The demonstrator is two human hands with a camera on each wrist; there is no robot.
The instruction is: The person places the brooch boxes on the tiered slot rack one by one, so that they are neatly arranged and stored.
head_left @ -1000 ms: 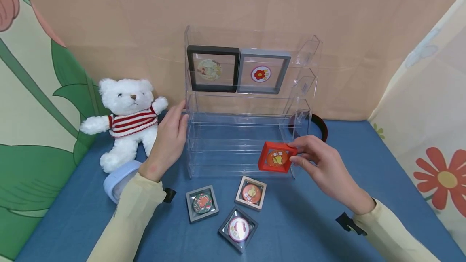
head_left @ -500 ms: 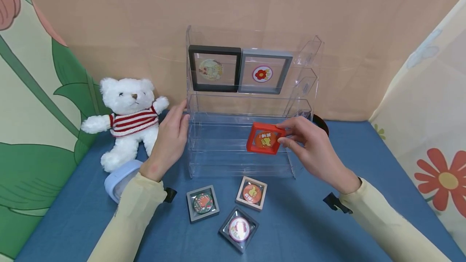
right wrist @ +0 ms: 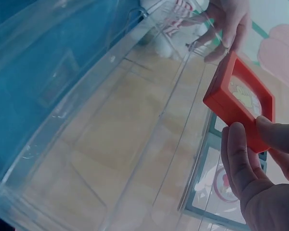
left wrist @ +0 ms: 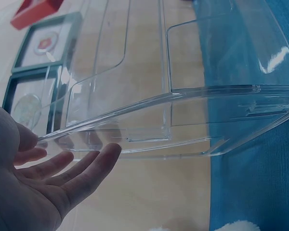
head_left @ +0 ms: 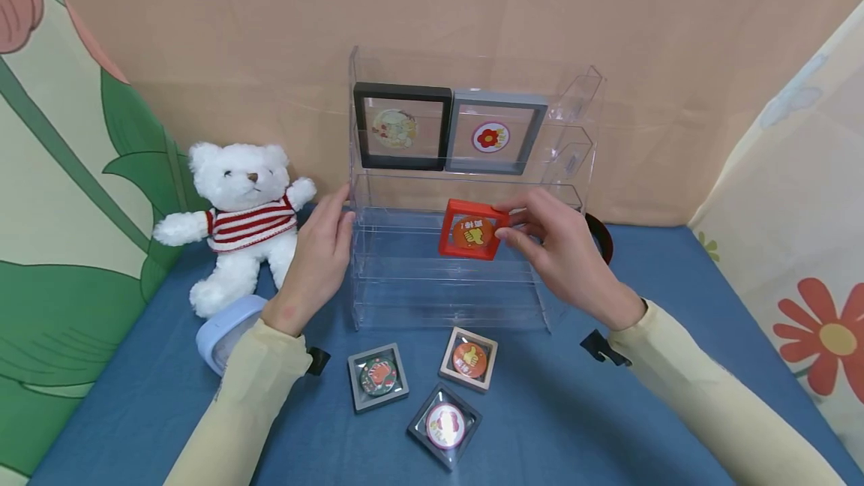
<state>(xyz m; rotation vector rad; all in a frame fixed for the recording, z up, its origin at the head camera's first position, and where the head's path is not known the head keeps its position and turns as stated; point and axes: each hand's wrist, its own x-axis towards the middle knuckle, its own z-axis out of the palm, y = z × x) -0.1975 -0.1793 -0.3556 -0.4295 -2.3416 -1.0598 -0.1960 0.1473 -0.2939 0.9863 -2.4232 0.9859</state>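
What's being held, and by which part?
The right grip pinches a red display frame by its right side in the head view; the left grip touches the clear tiered rack.

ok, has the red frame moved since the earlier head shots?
Yes, the red frame moved up and leftward in the head view, judged against the clear rack.

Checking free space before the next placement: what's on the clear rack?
A black frame and a blue-gray frame stand side by side high in the clear rack. In the head view, the right hand and red frame hide part of it lower down.
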